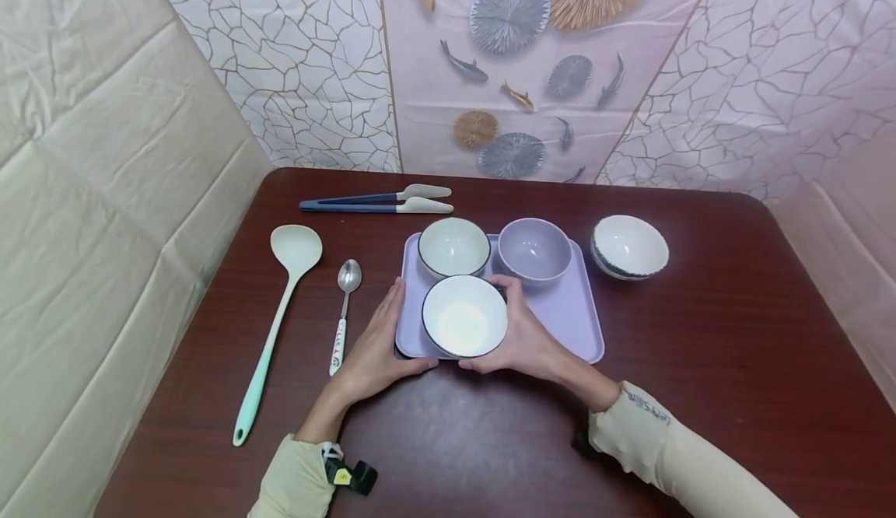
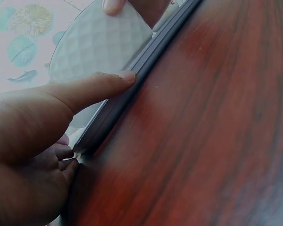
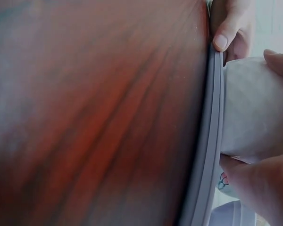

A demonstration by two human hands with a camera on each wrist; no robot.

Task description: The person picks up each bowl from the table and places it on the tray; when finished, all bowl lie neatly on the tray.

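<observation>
My right hand (image 1: 526,337) grips a white bowl (image 1: 465,316) with a dark rim, thumb at its near side and fingers round its right side. The bowl is over the front left of a lilac tray (image 1: 553,323); its faceted outer wall shows in the left wrist view. My left hand (image 1: 374,355) holds the tray's front left corner, thumb at the front rim and the other fingers along the left edge. Behind the gripped bowl, another dark-rimmed white bowl (image 1: 453,247) and a purple bowl (image 1: 535,250) stand side by side on the tray.
Right of the tray are stacked white bowls (image 1: 630,246). To the left lie a metal spoon (image 1: 344,300) with a patterned handle and a long ladle (image 1: 269,331) with a mint-green handle. Blue-handled tongs (image 1: 371,203) lie at the back of the brown table (image 1: 700,362).
</observation>
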